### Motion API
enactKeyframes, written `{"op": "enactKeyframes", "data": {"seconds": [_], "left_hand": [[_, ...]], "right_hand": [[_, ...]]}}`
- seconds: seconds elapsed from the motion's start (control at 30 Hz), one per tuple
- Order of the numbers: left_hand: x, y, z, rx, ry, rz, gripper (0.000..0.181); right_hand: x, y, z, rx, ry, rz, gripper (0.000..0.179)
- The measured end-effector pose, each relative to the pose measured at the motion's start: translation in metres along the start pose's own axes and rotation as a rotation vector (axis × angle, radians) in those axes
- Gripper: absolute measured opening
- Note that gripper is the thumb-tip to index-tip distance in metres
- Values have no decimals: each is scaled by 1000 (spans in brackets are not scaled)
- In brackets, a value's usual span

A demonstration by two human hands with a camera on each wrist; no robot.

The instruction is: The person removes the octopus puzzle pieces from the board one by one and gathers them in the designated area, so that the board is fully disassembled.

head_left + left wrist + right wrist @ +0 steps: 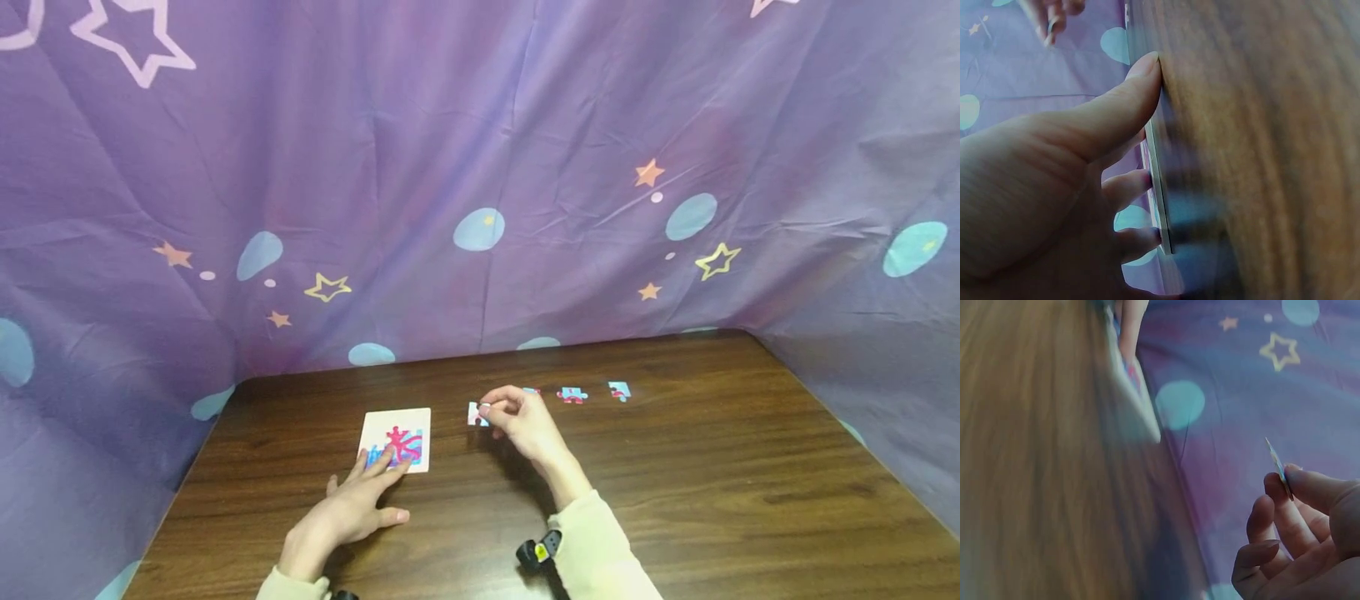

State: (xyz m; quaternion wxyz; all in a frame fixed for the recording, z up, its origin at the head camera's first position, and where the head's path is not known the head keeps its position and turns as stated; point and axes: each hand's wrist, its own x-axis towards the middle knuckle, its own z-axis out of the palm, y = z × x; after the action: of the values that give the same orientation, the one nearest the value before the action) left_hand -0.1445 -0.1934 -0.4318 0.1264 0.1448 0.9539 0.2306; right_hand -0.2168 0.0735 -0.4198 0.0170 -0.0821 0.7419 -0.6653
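My right hand (531,427) pinches a jigsaw piece (475,413) between thumb and fingers, above the table. In the right wrist view this piece (1277,464) appears edge-on, raised off the wood. To its left lies a white-bordered puzzle board (377,422), with red and blue picture pieces (405,445) in its lower right part. The left hand (347,510) rests its spread fingertips on the board's lower part, hiding some of the picture. Seen from the left wrist, the board's thin edge (1159,194) runs under those fingers, and the thumb lies off the board.
Two loose jigsaw pieces, one red and blue (572,395) and a smaller one (618,391), lie to the right on the brown wooden table (712,467). Another piece (532,391) is partly hidden behind the right hand. A purple patterned curtain (420,167) hangs behind the table.
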Motion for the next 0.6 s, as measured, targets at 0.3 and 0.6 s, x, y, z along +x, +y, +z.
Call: {"op": "enactKeyframes", "data": {"seconds": [0.3,0.6], "left_hand": [[0,-2,0,5,-6,-8,72],[1,0,-1,30,-10,-4,72]], "right_hand": [[-1,38,-40,-84,-13,41,9],[-1,53,-69,-197,33,102,10]]}}
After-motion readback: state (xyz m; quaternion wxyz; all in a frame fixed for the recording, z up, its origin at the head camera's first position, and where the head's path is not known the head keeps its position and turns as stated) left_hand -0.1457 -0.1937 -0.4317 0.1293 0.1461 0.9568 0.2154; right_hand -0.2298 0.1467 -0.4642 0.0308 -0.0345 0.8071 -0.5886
